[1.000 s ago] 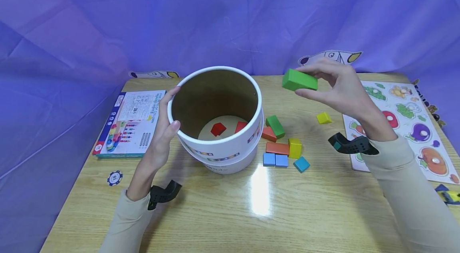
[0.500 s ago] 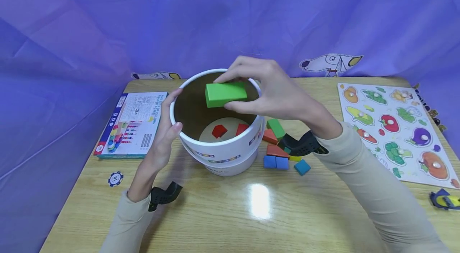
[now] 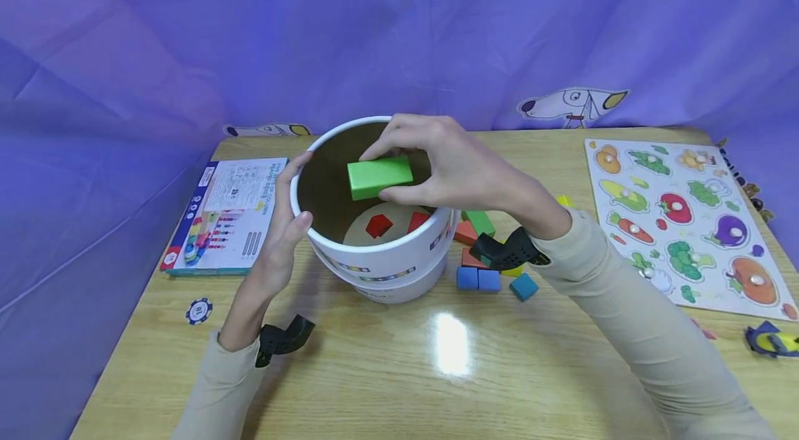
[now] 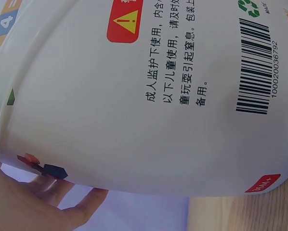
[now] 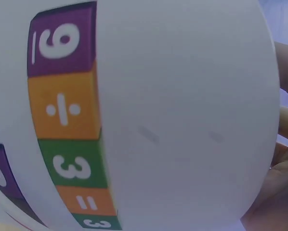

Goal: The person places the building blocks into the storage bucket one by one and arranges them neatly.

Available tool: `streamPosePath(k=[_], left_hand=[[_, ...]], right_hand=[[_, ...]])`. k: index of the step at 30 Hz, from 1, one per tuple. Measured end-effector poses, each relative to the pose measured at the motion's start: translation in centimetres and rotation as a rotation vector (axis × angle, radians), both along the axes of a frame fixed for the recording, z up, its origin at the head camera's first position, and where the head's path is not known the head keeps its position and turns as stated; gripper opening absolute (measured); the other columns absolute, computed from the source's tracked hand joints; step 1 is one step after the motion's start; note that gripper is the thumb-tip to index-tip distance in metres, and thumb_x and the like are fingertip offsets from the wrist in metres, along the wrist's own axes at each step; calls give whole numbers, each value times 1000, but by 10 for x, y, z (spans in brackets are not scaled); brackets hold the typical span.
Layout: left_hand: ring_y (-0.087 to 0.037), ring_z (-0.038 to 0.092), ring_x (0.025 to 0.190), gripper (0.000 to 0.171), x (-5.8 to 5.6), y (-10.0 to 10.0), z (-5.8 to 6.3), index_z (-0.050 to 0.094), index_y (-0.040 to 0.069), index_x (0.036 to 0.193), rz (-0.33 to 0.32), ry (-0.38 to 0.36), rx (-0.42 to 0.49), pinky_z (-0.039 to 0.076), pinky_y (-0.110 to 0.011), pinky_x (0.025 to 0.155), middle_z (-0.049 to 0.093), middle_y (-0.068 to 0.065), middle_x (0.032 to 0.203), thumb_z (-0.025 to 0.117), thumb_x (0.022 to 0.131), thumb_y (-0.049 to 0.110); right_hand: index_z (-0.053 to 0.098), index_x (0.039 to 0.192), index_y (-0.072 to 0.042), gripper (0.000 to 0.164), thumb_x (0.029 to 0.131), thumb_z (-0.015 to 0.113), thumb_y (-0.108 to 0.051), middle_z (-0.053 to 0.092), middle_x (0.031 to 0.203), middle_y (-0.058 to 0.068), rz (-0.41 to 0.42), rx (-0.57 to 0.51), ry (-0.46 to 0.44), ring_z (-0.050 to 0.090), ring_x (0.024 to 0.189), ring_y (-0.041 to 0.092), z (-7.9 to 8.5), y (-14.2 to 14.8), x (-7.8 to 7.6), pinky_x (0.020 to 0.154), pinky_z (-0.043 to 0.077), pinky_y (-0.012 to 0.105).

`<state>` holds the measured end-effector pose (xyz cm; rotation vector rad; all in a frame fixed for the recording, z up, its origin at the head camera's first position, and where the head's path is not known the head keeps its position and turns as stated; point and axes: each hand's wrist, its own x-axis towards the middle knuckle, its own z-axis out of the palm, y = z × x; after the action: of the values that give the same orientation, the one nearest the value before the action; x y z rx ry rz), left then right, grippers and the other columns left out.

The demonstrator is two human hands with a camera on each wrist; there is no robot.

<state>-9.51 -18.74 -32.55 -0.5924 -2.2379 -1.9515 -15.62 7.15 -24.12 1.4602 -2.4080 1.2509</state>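
Observation:
A white bucket (image 3: 374,265) with a printed side stands on the table, its mouth facing up. My left hand (image 3: 277,246) holds it at the left, fingers and thumb against the rim; the left wrist view shows fingers (image 4: 88,204) along its outer wall. Over the bucket's mouth my right hand (image 3: 449,166) pinches a green rectangular block (image 3: 381,176) between thumb and fingers, above the bucket floor. Inside on the floor lie a red block (image 3: 378,225) and another red block (image 3: 418,220). In the right wrist view the bucket's wall hides most of the hand.
Right of the bucket lie a green block (image 3: 479,222), a red block (image 3: 465,232), blue blocks (image 3: 488,280) and a turquoise block (image 3: 523,286). A vegetable puzzle board (image 3: 662,252) is at the right, a boxed toy (image 3: 227,218) and a poker chip (image 3: 199,311) at the left.
My right hand has carried the green block leftward from beyond the small blocks to over the bucket, then slightly further left and lower into its mouth. The left hand stays on the rim.

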Motion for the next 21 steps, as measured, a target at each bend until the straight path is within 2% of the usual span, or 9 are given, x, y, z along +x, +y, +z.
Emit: streamPosePath(k=[11, 16, 21], left_hand=[[-25, 24, 140, 72, 1, 0, 1, 18, 25, 153, 2, -3, -12, 19, -69, 110, 23, 2, 155, 49, 91, 47], [-24, 22, 141, 73, 2, 0, 2, 18, 25, 153, 1, -6, -18, 18, -70, 110, 22, 2, 155, 50, 91, 49], [-24, 23, 140, 73, 2, 1, 4, 18, 24, 152, 1, -4, -23, 19, -70, 110, 22, 3, 155, 50, 91, 48]], right_hand=[[72, 111, -15, 34, 79, 80, -17, 65, 106, -4, -8, 19, -20, 57, 93, 8, -5, -1, -7, 82, 50, 27], [72, 110, -13, 31, 80, 78, -13, 67, 105, -3, 15, -24, -36, 61, 91, 6, -5, 0, -8, 85, 52, 25], [72, 110, -13, 29, 82, 77, -12, 67, 104, -4, 26, -88, -44, 62, 93, 6, 1, 9, -7, 86, 52, 26]])
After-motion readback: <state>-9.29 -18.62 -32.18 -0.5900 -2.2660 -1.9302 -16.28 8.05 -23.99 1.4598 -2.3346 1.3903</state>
